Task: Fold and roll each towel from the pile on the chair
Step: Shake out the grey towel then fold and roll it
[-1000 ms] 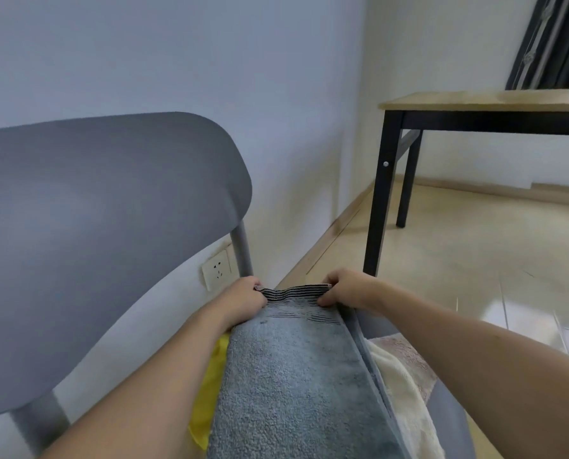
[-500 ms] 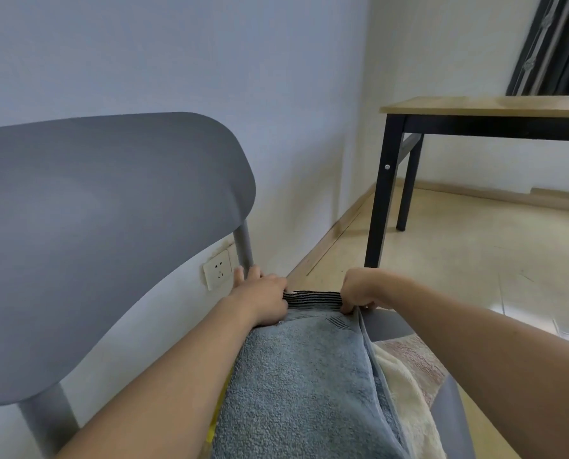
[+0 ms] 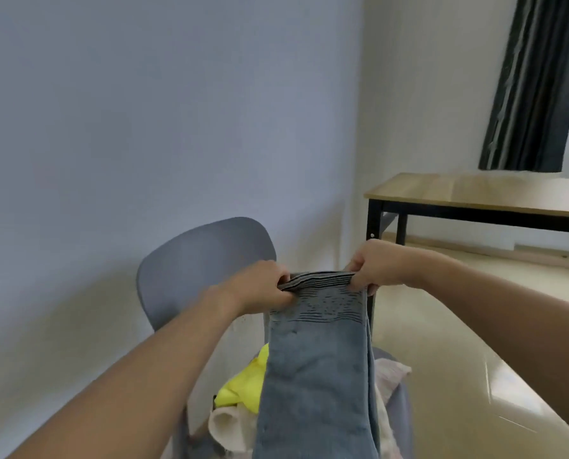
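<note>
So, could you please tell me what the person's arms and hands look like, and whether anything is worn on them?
Both arms are bare from the bottom edge of the picture to the wrists, with no sleeve showing. The left hand and the right hand are bare too: no gloves. I see no watch, bracelet or ring on the parts that show, though the picture is a little blurred.

Home interior, sparsely furnished room: plain painted wall (image 3: 144, 127), glossy tiled floor (image 3: 475, 342), dark window curtain (image 3: 534, 84), wood-topped desk (image 3: 475, 190), grey chair (image 3: 203, 260) bearing towel pile (image 3: 243, 392).
</note>
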A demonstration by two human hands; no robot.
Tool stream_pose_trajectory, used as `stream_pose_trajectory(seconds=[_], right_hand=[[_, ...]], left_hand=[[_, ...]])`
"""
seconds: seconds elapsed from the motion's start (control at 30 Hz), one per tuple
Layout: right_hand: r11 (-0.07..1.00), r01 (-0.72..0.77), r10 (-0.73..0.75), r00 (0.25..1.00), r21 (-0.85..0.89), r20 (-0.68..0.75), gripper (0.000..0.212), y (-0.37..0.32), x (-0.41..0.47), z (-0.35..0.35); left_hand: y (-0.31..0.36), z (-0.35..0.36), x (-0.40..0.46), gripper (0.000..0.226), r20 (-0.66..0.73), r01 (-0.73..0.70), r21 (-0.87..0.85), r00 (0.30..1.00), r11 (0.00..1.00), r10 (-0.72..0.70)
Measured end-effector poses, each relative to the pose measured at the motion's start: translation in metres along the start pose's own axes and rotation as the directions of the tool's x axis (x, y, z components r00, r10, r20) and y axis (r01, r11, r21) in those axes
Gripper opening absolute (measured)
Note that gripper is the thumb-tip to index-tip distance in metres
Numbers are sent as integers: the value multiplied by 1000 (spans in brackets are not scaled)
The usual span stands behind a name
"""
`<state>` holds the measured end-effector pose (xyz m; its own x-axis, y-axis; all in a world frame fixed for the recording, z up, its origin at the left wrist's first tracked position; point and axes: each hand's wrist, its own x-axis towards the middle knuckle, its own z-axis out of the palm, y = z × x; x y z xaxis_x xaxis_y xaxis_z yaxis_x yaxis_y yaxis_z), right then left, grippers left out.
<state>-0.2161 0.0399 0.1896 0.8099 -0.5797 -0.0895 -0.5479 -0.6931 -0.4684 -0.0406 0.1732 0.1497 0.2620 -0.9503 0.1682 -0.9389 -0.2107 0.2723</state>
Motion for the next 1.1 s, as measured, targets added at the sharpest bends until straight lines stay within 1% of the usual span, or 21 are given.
stream_pose_trajectory(seconds=[0.07, 0.13, 0.17, 0.23, 0.3, 0.33, 0.37, 0.4, 0.43, 0.47, 0.5, 0.53, 0.57, 0.6, 0.67, 0.73, 0.8, 0.87, 0.97, 1.03, 1.1], right_hand=[[998, 40, -43, 998, -52, -51, 23, -27, -48, -26], [987, 76, -93, 988, -139, -125, 25, -48, -88, -47], [982, 100, -126, 979, -162, -161, 24, -57, -108, -58], [978, 139, -173, 957, -157, -232, 21, -72, -145, -77], [975, 162, -200, 940, -154, -278, 18, -84, -177, -91], [971, 170, -213, 932, -166, -294, 16, -88, -191, -97], [971, 182, -222, 928, -157, -298, 13, -91, -204, -103], [975, 195, -217, 936, -105, -276, 18, -93, -215, -107], [982, 188, -187, 959, -16, -213, 32, -95, -224, -112], [987, 147, -139, 984, 60, -114, 43, -96, -233, -116], [992, 97, -97, 995, 82, -5, 45, -99, -242, -118], [997, 56, -61, 994, 56, 90, 38, -101, -250, -118], [1000, 26, -27, 988, 13, 150, 29, -103, -256, -118], [1000, 9, -5, 985, -18, 171, 22, -102, -260, -117], [1000, -17, 21, 988, -23, 156, 16, -98, -263, -116], [1000, -26, 27, 992, -12, 125, 12, -93, -263, -116], [999, -35, 35, 994, -7, 104, 12, -89, -258, -112], [998, -51, 53, 998, -32, 43, 12, -84, -247, -103], [988, -55, 35, 990, -142, -138, 10, -75, -225, -84], [983, -15, -32, 966, -181, -255, 10, -69, -211, -75], [971, 35, -122, 923, -236, -364, 14, -65, -198, -71]], left_hand=[[28, -41, -31, 31, -64, -34, -35, 997, 999, 32], [52, -78, -60, 31, -150, -75, -97, 987, 993, 60], [64, -96, -74, 30, -193, -96, -82, 978, 992, 79], [87, -126, -99, 31, -253, -136, 35, 957, 990, 140], [110, -149, -122, 26, -273, -166, 177, 939, 970, 210], [120, -157, -131, 19, -277, -176, 212, 933, 961, 232], [131, -165, -140, 12, -268, -175, 207, 936, 963, 228], [141, -170, -148, 12, -245, -162, 177, 948, 971, 203], [151, -175, -156, 18, -202, -142, 141, 965, 980, 169], [160, -180, -164, 24, -140, -119, 117, 981, 986, 135], [168, -184, -170, 25, -69, -106, 113, 991, 988, 114], [175, -187, -176, 22, 5, -103, 119, 995, 988, 104], [180, -190, -180, 17, 72, -101, 113, 993, 988, 93], [183, -192, -184, 15, 121, -94, 83, 989, 992, 84], [184, -193, -186, 14, 181, -78, -36, 980, 996, 83], [179, -188, -183, 10, 213, -60, -161, 972, 985, 94], [174, -179, -175, 10, 218, -35, -228, 972, 973, 86], [167, -162, -162, 13, 173, -5, -239, 984, 971, 47], [156, -136, -142, 16, -16, -4, -188, 1000, 982, 0], [149, -127, -132, 22, -150, -13, -131, 989, 991, -7], [143, -125, -126, 25, -239, -16, -118, 971, 993, -13]])
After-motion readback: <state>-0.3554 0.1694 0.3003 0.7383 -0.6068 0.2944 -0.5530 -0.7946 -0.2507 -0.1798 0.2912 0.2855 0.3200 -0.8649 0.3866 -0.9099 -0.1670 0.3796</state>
